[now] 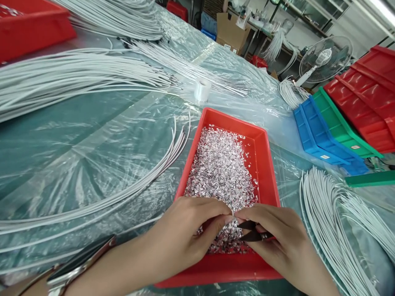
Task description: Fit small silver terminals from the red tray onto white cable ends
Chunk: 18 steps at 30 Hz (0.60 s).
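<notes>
Over a red tray [273, 176] of small silvery foil scraps [222, 164], my two hands meet fingertip to fingertip. My left hand [197, 224] is closed in a pinch. A single white cable [145, 225] runs in from the left and passes behind this hand; its end at the fingertips is mostly hidden. Small dark scissors [253, 234] are held in the palm of my right hand [280, 234], blades parted and pointing left. The thumb and forefinger of that hand also pinch at the same spot as the left fingertips.
Loose white cables [148, 176] lie left of the tray. Larger cable bundles [92, 74] are at the back left, another bundle [330, 222] at the right. A tape roll [202, 89] stands behind the tray. Stacked blue crates [321, 135] and red crates [367, 94] stand back right.
</notes>
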### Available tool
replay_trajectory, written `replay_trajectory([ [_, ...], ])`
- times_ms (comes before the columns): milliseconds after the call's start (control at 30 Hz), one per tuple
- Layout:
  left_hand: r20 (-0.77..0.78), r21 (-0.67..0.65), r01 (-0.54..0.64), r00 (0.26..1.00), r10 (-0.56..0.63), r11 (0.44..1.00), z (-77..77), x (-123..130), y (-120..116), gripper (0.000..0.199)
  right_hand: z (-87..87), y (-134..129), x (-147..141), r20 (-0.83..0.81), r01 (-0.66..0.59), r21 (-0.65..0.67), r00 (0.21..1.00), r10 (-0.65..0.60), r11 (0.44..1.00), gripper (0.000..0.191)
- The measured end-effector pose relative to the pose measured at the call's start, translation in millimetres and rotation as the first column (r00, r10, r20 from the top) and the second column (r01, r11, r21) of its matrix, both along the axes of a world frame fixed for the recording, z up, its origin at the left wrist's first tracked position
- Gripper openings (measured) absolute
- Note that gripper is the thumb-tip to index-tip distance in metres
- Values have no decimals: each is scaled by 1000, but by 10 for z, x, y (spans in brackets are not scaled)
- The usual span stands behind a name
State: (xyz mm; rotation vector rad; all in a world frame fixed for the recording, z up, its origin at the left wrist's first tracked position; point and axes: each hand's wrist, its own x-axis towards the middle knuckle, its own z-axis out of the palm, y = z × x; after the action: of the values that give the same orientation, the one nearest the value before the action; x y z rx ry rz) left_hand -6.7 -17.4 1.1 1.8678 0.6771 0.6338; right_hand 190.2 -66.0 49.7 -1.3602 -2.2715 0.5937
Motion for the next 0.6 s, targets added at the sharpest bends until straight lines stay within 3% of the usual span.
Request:
replay_trajectory([
  [167,-47,40,38,998,-36,998,-22,-1,-6,22,-1,0,4,-77,47,-164,995,-61,985,19],
  [367,-83,183,77,995,-62,980,-70,-7,3,22,-59,40,11,-107,135,-390,976,-191,911,17],
  [600,-73,350,77,996,-55,934,-97,-14,-26,27,-34,75,23,-162,102,-545,961,-224,832,21],
])
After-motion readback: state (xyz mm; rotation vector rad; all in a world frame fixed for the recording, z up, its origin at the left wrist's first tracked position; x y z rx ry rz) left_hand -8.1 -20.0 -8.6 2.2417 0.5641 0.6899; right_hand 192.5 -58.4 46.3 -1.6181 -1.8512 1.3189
